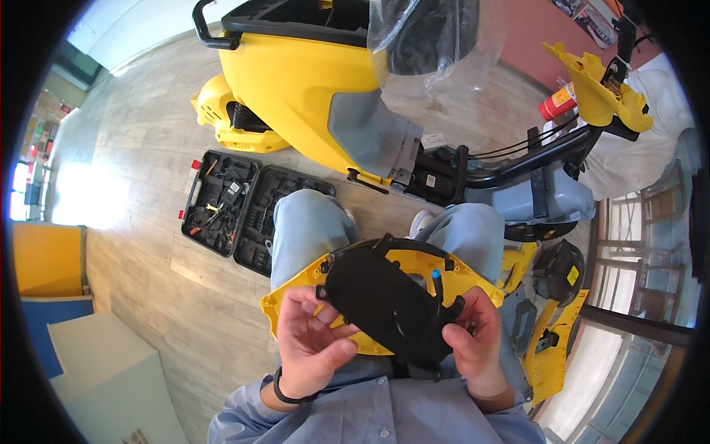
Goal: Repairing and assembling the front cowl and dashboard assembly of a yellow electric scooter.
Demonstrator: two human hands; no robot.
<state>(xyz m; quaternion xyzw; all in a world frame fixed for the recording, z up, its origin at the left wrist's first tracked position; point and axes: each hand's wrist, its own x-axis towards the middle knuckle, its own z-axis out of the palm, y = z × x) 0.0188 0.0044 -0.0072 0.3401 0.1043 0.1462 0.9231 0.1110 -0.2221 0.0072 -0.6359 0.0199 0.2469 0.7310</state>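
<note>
Both hands hold a flat black plastic part [373,303], which has mounting tabs and a short protruding piece with a blue tip [435,274]. My left hand [313,340] is at its left edge with fingers curled beneath it. My right hand [473,337] grips its lower right corner. Beneath it, a curved yellow plastic panel [473,285] with holes along its rim rests across my lap. Part of the panel is hidden by the black piece and my hands.
Ahead stands a partly dismantled yellow scooter [281,89] with bagged black part [425,37]. An open toolcase [211,203] lies front-left; loose yellow and black panels [551,348] lie right. Also visible: a red extinguisher [558,103], white boxy furniture [118,370] and a glass panel [629,244].
</note>
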